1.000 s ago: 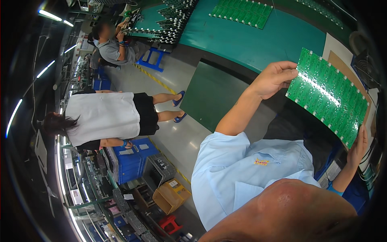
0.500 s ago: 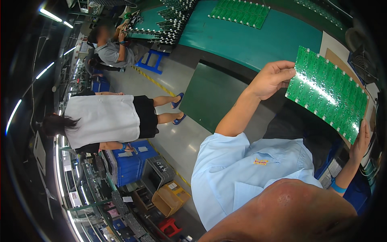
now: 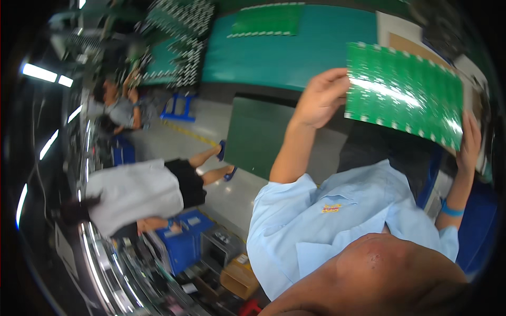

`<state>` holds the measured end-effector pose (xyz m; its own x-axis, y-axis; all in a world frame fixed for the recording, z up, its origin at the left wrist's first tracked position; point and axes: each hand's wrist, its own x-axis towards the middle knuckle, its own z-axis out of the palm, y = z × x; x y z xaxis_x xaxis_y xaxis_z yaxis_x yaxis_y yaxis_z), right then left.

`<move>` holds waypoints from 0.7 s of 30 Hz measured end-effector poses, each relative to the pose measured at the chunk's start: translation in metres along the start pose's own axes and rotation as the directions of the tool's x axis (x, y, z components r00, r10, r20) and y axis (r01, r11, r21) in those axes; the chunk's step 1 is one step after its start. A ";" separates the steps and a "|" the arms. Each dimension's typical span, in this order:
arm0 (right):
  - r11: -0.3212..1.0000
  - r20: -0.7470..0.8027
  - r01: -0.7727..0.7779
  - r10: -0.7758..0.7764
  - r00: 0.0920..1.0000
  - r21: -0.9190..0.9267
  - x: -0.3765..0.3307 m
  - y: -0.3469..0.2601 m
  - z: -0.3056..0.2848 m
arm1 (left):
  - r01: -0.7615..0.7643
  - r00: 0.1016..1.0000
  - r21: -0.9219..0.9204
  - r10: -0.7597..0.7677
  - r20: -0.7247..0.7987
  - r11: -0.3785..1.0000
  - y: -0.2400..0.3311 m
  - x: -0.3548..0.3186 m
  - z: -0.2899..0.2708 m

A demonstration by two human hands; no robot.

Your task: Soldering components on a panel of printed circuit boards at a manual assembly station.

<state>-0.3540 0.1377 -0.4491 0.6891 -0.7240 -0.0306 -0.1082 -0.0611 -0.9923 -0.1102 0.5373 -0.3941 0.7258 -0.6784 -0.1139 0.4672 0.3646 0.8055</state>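
Between both grips: green circuit panel, pinched at its edges by left hand and right hand, tilted so glare crosses it; teal counter beyond.

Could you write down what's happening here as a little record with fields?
Held thing: large green rectangular circuit board panel, raised, tilted, glare across it
Left hand: grips the panel's left edge
Right hand: holds the panel's lower right edge; blue wristband on that wrist
Bench: teal work surface with a second green panel lying flat
Nearby: person in a white top beside a blue plastic crate
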 end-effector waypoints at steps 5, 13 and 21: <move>0.995 0.214 -0.033 0.013 0.977 0.091 -0.001 -0.042 0.037 | 0.045 0.993 -0.050 -0.039 0.114 0.998 -0.008 0.002 -0.011; 0.992 0.293 -0.083 0.053 0.955 0.094 0.010 -0.052 0.046 | 0.013 0.988 -0.130 0.007 0.152 0.991 -0.016 0.000 -0.011; 0.997 0.388 -0.076 0.058 0.920 0.031 0.038 -0.034 0.046 | 0.013 0.986 -0.137 0.010 0.164 0.990 -0.022 -0.007 -0.004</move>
<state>-0.2907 0.1437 -0.4221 0.9058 -0.4025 -0.1325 -0.1379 0.0156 -0.9903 -0.1236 0.5363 -0.4134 0.6379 -0.7701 -0.0095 0.5413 0.4396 0.7167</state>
